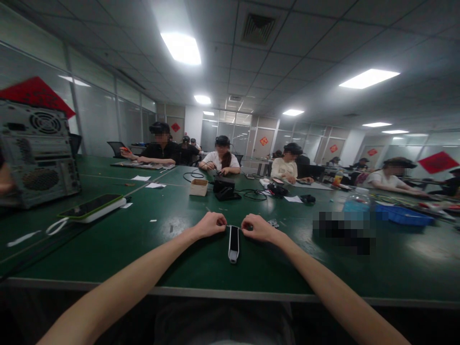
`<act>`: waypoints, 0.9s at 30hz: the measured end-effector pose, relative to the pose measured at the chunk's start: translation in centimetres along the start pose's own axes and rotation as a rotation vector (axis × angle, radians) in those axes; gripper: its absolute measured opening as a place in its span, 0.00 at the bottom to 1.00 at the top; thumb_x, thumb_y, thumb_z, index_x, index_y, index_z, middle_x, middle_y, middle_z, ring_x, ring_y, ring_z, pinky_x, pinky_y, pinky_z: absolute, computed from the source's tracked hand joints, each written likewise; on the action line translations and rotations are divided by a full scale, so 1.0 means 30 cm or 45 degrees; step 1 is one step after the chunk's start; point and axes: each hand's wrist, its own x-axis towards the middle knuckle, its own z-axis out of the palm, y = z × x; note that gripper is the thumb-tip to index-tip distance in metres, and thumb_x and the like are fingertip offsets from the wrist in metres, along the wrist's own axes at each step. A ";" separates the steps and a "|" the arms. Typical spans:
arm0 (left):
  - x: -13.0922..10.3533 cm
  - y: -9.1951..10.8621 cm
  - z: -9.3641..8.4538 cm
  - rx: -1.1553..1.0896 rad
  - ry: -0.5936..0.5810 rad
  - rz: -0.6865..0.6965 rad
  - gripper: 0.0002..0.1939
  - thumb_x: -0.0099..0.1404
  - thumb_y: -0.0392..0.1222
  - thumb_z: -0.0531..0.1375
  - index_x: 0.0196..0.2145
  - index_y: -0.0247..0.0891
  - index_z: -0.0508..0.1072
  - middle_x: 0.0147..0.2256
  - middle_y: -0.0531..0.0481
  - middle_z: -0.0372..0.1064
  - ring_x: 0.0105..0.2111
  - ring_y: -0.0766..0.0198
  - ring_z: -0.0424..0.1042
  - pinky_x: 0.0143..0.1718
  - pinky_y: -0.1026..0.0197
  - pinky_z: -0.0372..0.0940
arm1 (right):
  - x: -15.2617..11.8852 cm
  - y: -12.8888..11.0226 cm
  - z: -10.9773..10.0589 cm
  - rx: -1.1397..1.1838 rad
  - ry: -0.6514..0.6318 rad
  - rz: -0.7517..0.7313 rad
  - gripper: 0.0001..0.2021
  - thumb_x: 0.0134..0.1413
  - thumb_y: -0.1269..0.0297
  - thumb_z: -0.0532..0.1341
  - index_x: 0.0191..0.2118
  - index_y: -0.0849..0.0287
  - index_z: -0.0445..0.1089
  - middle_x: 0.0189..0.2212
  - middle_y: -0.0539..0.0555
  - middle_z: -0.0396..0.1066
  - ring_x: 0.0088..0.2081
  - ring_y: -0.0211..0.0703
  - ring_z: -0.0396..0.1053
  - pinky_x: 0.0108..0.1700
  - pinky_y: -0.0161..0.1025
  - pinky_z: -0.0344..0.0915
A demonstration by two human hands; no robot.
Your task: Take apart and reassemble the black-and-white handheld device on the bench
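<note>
A slim white device with a black face [233,242] lies lengthwise on the green table, its narrow rounded end towards me. At the left of its far end is my left hand [212,224], fingers pinched together. My right hand [257,227] is pinched in the same way at the right of that end. Thin bits show at both sets of fingertips, too small to name. I cannot tell whether the fingertips touch the device. Behind my right hand lie some small silvery pieces [273,223].
A computer case [38,158] and a phone on a white block [91,208] stand left. Ahead are a small cardboard box [199,187] and black equipment with cables [224,186]. To the right are a bottle [357,203] and blue tray [404,214]. Several people sit beyond.
</note>
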 end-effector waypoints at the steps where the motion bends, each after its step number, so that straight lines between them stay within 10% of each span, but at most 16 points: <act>1: 0.000 -0.001 0.000 -0.004 -0.001 0.004 0.09 0.56 0.37 0.58 0.35 0.34 0.74 0.31 0.49 0.74 0.32 0.66 0.73 0.35 0.67 0.66 | 0.000 0.000 0.000 -0.004 0.005 -0.006 0.05 0.51 0.65 0.59 0.30 0.61 0.71 0.29 0.53 0.69 0.33 0.39 0.64 0.36 0.36 0.61; 27: -0.003 -0.004 0.004 0.151 -0.036 0.150 0.10 0.62 0.43 0.57 0.38 0.38 0.76 0.35 0.50 0.75 0.34 0.65 0.72 0.36 0.66 0.63 | -0.003 0.051 -0.055 -0.144 0.167 0.007 0.07 0.54 0.66 0.57 0.32 0.61 0.72 0.30 0.54 0.70 0.34 0.40 0.65 0.37 0.37 0.62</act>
